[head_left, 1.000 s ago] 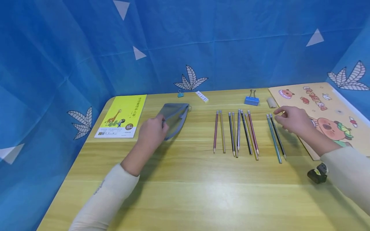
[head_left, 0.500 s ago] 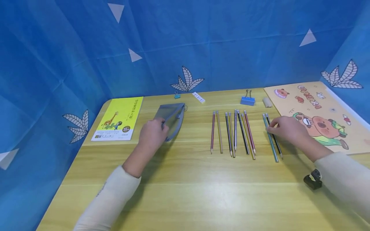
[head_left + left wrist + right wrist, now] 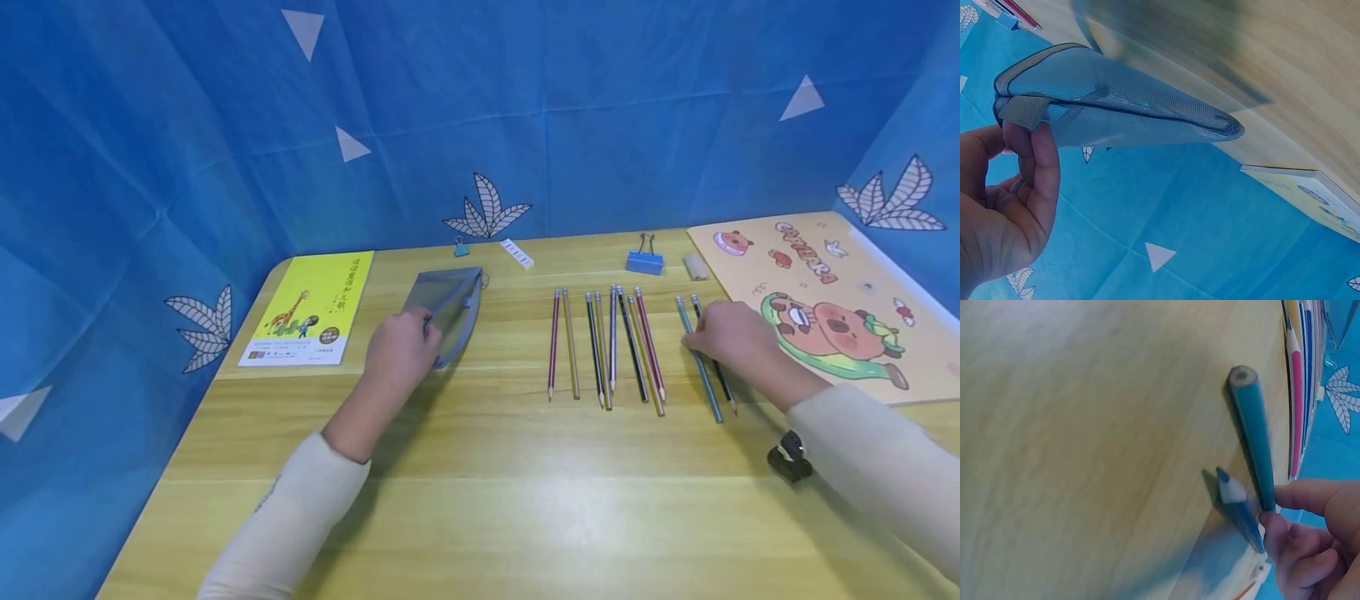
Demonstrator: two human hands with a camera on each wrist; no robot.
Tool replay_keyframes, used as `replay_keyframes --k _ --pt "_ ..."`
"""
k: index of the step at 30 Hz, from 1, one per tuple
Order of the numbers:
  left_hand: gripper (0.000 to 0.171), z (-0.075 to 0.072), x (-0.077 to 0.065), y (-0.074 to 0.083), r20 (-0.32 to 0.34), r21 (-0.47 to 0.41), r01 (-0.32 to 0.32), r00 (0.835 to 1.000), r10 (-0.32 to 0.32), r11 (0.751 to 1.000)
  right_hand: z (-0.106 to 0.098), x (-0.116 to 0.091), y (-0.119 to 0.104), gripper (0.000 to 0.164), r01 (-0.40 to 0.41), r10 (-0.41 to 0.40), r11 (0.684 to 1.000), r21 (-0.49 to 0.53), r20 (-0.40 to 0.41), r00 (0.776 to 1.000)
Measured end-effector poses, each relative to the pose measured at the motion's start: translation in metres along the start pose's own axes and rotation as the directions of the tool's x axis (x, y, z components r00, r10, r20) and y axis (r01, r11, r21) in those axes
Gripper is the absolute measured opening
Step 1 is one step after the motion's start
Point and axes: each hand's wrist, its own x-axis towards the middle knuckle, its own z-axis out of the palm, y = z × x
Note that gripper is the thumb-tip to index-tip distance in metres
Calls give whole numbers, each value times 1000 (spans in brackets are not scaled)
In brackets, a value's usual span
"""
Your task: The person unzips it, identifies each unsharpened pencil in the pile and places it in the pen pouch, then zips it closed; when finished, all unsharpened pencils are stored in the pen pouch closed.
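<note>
My left hand (image 3: 397, 354) pinches the fabric tab (image 3: 1024, 112) at one end of a grey mesh zip pouch (image 3: 459, 310). In the left wrist view the pouch (image 3: 1122, 119) stretches away from the fingertips, close over the table. My right hand (image 3: 731, 340) pinches a teal pencil (image 3: 1254, 437) between thumb and finger. Its flat unsharpened end points away from the hand in the right wrist view. Right beside it lies a dark sharpened pencil (image 3: 726, 390), partly covered by the right hand in the head view.
Several pencils (image 3: 613, 350) lie in a loose row mid-table. Behind stand a blue binder clip (image 3: 645, 262) and a small teal clip (image 3: 461, 248), with a white eraser (image 3: 517, 253) and a beige cylinder (image 3: 696, 267). A yellow book (image 3: 307, 308) lies left, a capybara-printed board (image 3: 840, 308) right.
My right hand has come down and left onto the teal pencil and now pinches it. The teal pencil's top has shifted left, away from the dark one. The left hand keeps its hold.
</note>
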Motion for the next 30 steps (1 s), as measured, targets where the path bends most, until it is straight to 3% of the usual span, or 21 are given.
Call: replay_keyframes --k 9,12,15,18,23,25,30 --pt "23 0 0 -1 2 -7 9 1000 -9 1000 -8 3 -9 37 -6 5 998 57 27 1000" --pt "23 0 0 -1 6 -8 11 1000 -11 1000 -15 3 -13 31 32 -39 988 152 47 998" --pt "24 -1 0 -1 7 -8 13 1000 -13 1000 -22 3 -19 25 57 -81 958 281 76 994" --pt "25 -1 0 -1 11 -6 14 1000 -14 1000 -25 6 -26 29 23 -98 887 461 139 985" --pt "26 -3 0 -1 19 -7 16 1000 -16 1000 -22 10 -40 34 -118 -158 684 720 304 939" --pt "26 -3 -1 -1 21 -12 22 1000 -22 1000 -18 12 -49 33 -175 -194 618 767 364 911" --pt "26 -3 -2 0 22 -21 25 999 -25 999 -1 14 -81 28 -277 -276 515 811 463 842"
